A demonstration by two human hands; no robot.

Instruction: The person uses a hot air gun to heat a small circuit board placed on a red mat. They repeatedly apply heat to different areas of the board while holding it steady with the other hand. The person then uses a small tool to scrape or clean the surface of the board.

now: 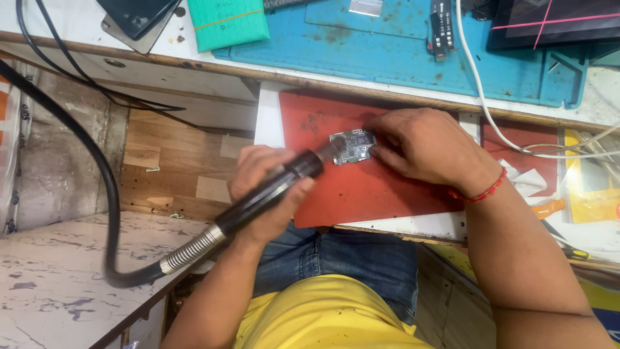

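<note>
a: head cam, what's each hand got?

b: left hand (268, 194) is clenched around the black hot air wand (271, 190), its nozzle right at the little circuit board (352, 147). right hand (423, 145) pins that board with its fingertips (380, 145).

a: board's where?

b: flat on the red mat (361, 187), below the blue mat (400, 52).

Two hands (258, 194), one circuit board (352, 147), two mats (361, 187).

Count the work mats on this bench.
2: a red mat under the circuit board between both hands, and a blue mat behind it along the top. Others may lie out of frame.
</note>
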